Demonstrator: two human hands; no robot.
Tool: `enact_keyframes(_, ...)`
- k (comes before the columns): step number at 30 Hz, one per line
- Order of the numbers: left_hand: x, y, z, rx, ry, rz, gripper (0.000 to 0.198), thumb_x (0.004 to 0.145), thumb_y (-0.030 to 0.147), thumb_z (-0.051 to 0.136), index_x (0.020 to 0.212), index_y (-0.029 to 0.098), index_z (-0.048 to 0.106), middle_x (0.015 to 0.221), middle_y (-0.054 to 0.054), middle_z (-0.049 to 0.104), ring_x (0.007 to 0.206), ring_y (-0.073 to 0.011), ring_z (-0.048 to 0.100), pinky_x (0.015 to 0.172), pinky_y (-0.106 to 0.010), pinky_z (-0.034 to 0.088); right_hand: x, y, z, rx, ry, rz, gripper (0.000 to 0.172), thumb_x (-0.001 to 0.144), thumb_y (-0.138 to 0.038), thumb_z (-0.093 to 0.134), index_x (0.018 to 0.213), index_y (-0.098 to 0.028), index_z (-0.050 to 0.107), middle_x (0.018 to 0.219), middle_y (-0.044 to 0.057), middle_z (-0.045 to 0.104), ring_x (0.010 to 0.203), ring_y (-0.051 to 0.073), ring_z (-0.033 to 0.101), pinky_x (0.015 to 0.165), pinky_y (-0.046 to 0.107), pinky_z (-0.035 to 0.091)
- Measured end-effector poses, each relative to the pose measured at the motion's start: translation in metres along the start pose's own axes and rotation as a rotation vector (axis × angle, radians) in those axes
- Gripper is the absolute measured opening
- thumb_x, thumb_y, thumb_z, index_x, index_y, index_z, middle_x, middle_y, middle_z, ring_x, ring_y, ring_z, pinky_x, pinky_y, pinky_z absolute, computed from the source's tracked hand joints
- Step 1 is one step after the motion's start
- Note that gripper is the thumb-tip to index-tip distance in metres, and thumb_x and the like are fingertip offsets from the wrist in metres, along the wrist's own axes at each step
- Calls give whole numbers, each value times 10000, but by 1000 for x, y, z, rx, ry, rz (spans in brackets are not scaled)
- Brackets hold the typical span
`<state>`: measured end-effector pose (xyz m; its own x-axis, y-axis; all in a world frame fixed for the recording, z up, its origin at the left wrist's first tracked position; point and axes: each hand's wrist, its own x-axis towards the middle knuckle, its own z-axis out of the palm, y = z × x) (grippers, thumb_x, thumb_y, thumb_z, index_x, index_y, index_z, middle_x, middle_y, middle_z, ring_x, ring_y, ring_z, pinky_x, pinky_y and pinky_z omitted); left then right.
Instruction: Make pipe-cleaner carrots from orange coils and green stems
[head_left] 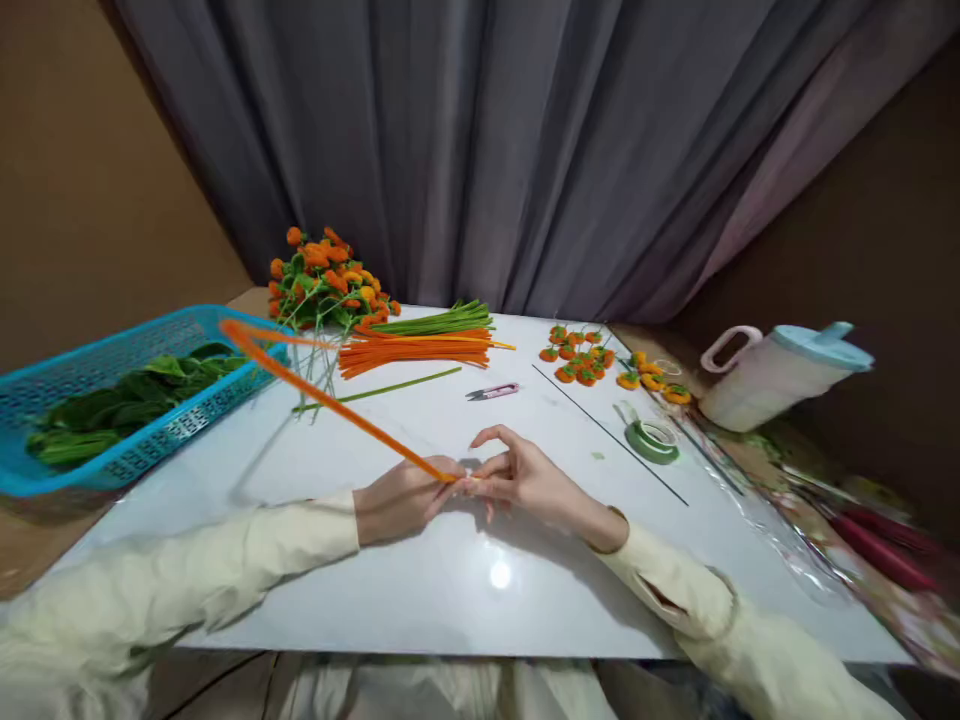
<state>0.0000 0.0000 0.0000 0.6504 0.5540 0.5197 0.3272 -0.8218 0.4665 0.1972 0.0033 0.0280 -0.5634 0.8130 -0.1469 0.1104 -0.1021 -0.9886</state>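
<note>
My left hand and my right hand meet at the middle of the white board. Both pinch the near end of a long orange pipe cleaner, which runs up and left and bends back near the blue basket. My left fingers are closed round the stem. The thumb and fingers of my right hand pinch its tip, with the index finger raised. Cream sleeves cover both arms.
A blue basket of green leaves sits at the left. Behind are a flower bunch, orange and green stems, pink snips, small orange flowers, green tape and a white jug.
</note>
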Motion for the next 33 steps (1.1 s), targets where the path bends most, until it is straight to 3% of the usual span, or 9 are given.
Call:
enact_keyframes(3,0,0,0,71,-41,-37,283,949,226,313,808,151,546,693,-24,593,606,-120,541,589,-221,434,2,2,3,1,53,-24,510,639,-403,763,926,-212,386,647,-18,668,474,96,553,441,178,374)
enact_keyframes(6,2,6,0,19,-74,-172,295,943,264,328,752,163,528,662,-9,572,579,-116,526,561,-221,422,3,5,6,-66,117,-65,445,659,-321,741,900,-219,380,638,-22,673,514,111,570,507,213,434)
enact_keyframes(11,12,18,-2,-371,-74,-546,364,902,376,419,616,163,491,494,34,511,415,-76,483,457,-192,410,-3,9,10,-374,214,-182,296,718,-127,585,910,-229,385,724,9,721,621,155,642,615,253,473)
enact_keyframes(14,17,18,-1,-637,-70,-724,365,845,471,495,663,155,495,474,32,535,343,-71,459,362,-182,379,-6,9,13,-623,258,-318,284,742,-64,478,944,-234,374,765,8,727,627,159,648,599,241,455)
enact_keyframes(20,24,15,-4,-915,-81,-868,359,795,501,559,722,155,493,439,45,539,287,-39,390,284,-133,232,-7,13,14,-985,292,-697,292,765,-3,343,983,-192,393,743,44,683,629,167,625,531,229,434)
enact_keyframes(26,29,18,-11,-971,-144,-975,391,744,484,631,622,145,479,444,48,508,312,-20,365,306,-130,242,-12,0,14,-1403,280,-1049,237,876,-14,274,974,-96,473,599,39,573,509,154,480,484,249,401)
enact_keyframes(33,32,18,-16,-1123,-67,-1038,365,697,451,701,704,122,543,566,38,539,436,-18,432,415,-125,329,-9,-1,11,-1471,346,-1053,249,885,-3,266,924,-70,503,600,51,555,519,153,466,473,256,399)
